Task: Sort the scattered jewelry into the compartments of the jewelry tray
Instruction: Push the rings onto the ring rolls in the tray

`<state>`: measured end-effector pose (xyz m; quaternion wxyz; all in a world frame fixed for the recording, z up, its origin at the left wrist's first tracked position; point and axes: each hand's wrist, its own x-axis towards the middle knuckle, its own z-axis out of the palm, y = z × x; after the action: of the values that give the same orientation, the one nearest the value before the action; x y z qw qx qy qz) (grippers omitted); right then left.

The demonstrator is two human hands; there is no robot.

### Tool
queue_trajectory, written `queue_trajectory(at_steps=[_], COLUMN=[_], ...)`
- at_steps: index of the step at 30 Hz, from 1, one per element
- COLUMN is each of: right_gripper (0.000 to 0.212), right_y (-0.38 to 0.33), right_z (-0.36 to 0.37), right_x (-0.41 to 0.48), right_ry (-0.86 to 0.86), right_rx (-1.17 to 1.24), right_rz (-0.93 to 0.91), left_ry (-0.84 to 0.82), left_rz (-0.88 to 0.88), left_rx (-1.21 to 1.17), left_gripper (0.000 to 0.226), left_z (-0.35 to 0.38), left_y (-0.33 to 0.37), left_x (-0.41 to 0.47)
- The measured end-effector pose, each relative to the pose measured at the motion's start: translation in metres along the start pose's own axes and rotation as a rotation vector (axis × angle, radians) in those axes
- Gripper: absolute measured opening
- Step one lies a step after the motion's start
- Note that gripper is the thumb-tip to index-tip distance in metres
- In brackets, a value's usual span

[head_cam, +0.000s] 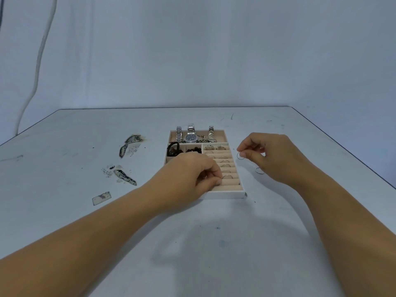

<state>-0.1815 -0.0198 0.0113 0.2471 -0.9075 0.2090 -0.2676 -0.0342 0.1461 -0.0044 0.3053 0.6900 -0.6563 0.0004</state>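
Pinching a thin hoop (240,156) between thumb and forefinger, the right hand (271,156) hangs just right of the jewelry tray (225,195). The left hand (191,173) rests over the tray's ring rolls with its fingers curled; I cannot tell whether they grip anything. A second hoop (259,170) lies on the table (64,146) right of the tray. Watches (190,137) fill the tray's far compartment.

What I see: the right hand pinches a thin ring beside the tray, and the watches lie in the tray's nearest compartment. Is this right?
Not quite. The head view shows the watches in the farthest compartment of the tray, not the nearest. The right hand does pinch a thin ring beside the tray.
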Motion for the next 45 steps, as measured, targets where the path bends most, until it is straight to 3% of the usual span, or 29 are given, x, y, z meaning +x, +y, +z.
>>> queue_trajectory(at_steps=[13, 24, 30, 41, 45], right_gripper=[0.012, 0.013, 0.011, 0.009, 0.008], right_y=[0.001, -0.003, -0.009, -0.031, -0.035], right_z=[-0.001, 0.0, 0.002, 0.004, 0.008], right_x=[0.0, -0.001, -0.004, -0.012, -0.014], right_ry=[0.006, -0.004, -0.027, -0.303, -0.302], right_rx=[0.016, 0.005, 0.03, -0.016, -0.077], right_rz=[0.025, 0.042, 0.021, 0.003, -0.021], left_ry=[-0.175, 0.017, -0.007, -0.085, -0.088], left_rz=[-0.012, -0.072, -0.061, -0.073, -0.087], left_rx=[0.008, 0.074, 0.125, 0.085, 0.081], left_gripper=[0.007, 0.032, 0.049, 0.052, 0.052], left_z=[-0.006, -0.023, -0.017, -0.013, -0.013], left_y=[-0.005, -0.028, -0.032, -0.037, -0.037], left_x=[0.01, -0.027, -0.036, -0.04, -0.04])
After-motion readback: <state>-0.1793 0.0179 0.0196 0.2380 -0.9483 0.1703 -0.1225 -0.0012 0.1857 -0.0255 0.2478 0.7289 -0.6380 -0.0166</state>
